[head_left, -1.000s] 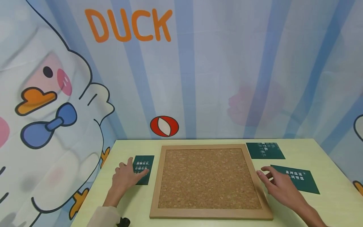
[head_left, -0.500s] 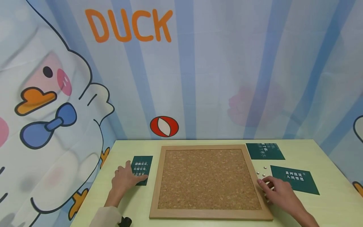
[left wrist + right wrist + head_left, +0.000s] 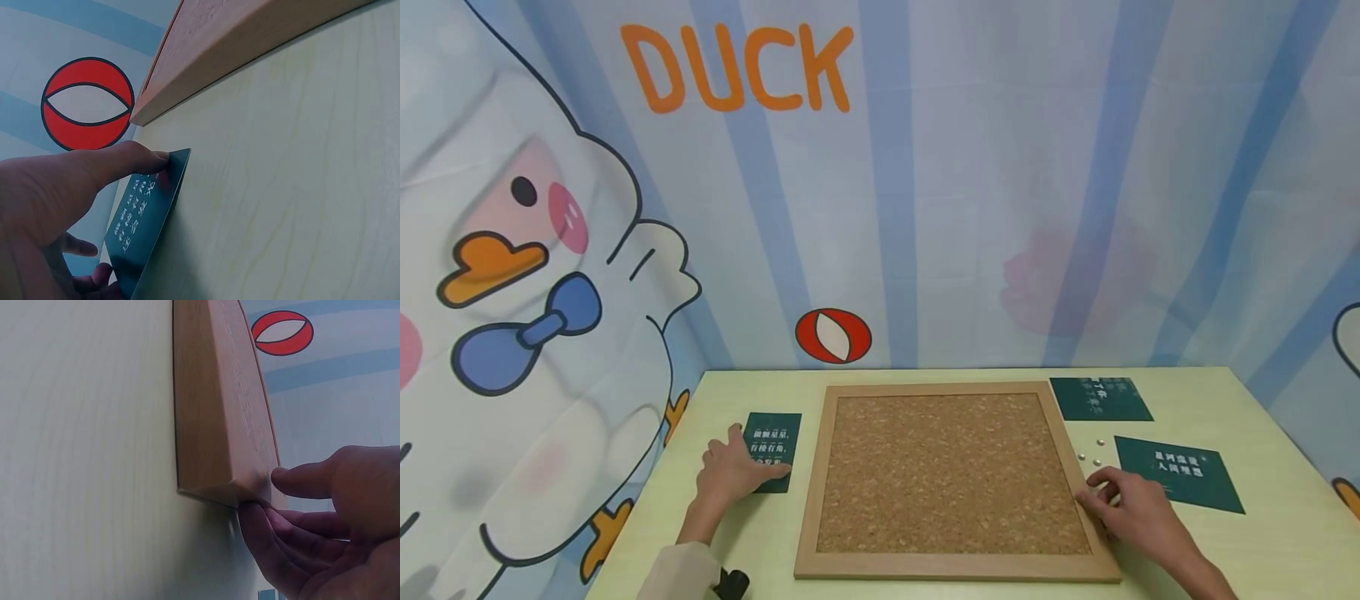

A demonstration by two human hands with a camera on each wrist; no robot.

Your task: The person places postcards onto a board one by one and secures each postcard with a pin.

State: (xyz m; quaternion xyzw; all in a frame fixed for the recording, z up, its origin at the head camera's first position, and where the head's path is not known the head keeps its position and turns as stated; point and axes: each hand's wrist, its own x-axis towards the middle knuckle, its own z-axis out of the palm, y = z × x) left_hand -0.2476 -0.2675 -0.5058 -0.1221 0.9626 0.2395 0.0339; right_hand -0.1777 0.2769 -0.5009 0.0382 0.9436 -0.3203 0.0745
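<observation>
My left hand point(image 3: 727, 479) holds a dark green card point(image 3: 775, 435) with white Chinese text at the table's left. In the left wrist view the thumb lies on one end of the card point(image 3: 145, 215) and the fingers are at the other; the card tilts, with a shadow beneath. A wood-framed cork board point(image 3: 951, 475) lies flat in the middle. My right hand point(image 3: 1142, 510) grips the board's right side near the front corner. In the right wrist view the thumb touches the top of the wooden frame point(image 3: 203, 406) and the fingers meet its side.
Right of the board lie two more green cards, one at the back point(image 3: 1101, 400) and one nearer point(image 3: 1195, 479). Several small silvery round pieces point(image 3: 1097, 462) sit between the board and the nearer card. A cartoon curtain point(image 3: 955, 208) stands behind the table point(image 3: 1285, 533).
My right hand has moved down and left onto the board's edge, uncovering the small silvery pieces. My left hand has drawn slightly left with its card.
</observation>
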